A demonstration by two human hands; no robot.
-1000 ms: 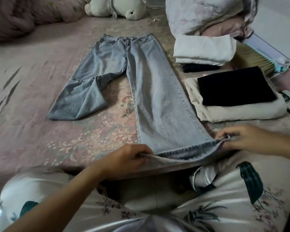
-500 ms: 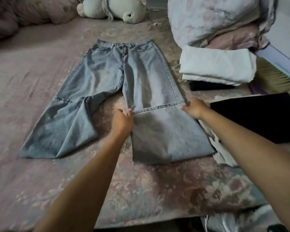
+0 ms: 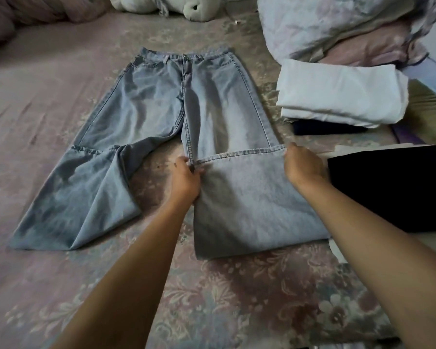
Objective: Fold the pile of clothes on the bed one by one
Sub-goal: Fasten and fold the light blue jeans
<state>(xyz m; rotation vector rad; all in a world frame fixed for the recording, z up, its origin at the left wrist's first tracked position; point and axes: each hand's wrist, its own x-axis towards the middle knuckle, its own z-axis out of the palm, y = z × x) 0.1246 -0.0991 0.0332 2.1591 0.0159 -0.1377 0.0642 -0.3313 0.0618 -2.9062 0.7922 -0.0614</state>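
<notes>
Light blue jeans (image 3: 207, 104) lie flat on the bed (image 3: 48, 91), waistband at the far end. Their right leg is folded back on itself, so its hem sits across the thigh. My left hand (image 3: 185, 178) grips the hem's left corner and my right hand (image 3: 303, 166) grips its right corner, both low on the fabric. The left leg (image 3: 78, 197) is bent at the knee and spreads out toward the near left.
A folded white cloth (image 3: 342, 91) lies on a dark garment at the right, a folded black garment (image 3: 393, 187) nearer me. A bundle of bedding (image 3: 332, 21) fills the far right, a plush toy (image 3: 161, 6) the far middle, a blanket (image 3: 35, 11) the far left.
Both hands carried the right leg's hem from near my lap up onto the thigh, folding the leg in half. Over the last half second they barely moved.
</notes>
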